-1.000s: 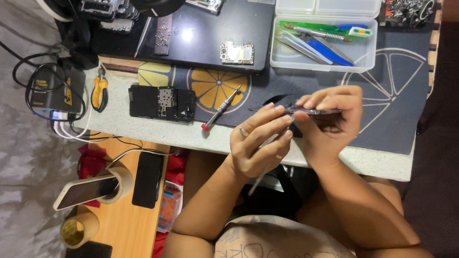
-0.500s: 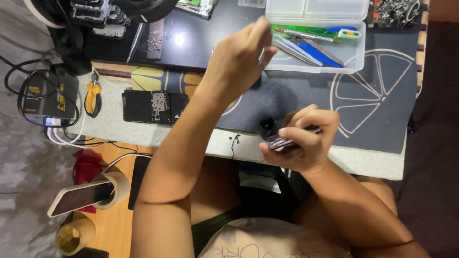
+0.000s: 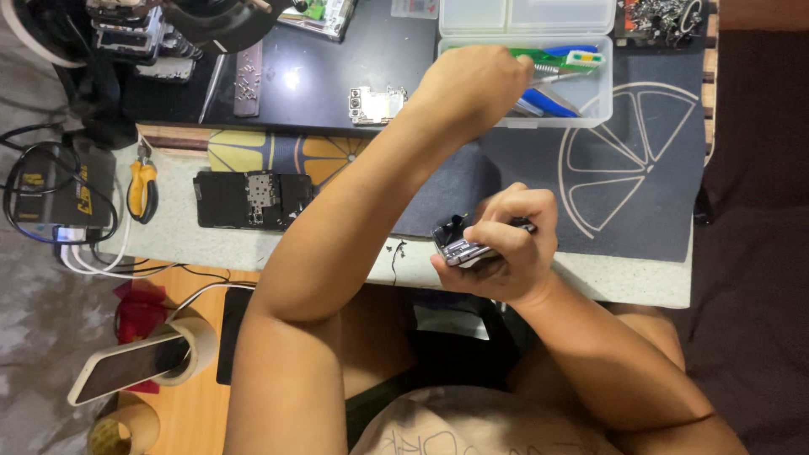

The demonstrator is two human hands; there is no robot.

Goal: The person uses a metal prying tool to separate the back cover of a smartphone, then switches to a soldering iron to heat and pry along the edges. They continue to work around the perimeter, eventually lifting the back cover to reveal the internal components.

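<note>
Now stretched farther forward, left hand over clear plastic tray of blue and green tools, fist curled, contents impossible to tell. Nearer, right hand gripping small phone part above table edge. Beyond, dismantled phone on dark mat.

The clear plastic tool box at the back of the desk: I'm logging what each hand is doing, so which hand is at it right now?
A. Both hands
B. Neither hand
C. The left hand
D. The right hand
C: the left hand reaches up to the clear plastic tool box, while the right hand stays near the desk edge, closed on a small phone part.
</note>
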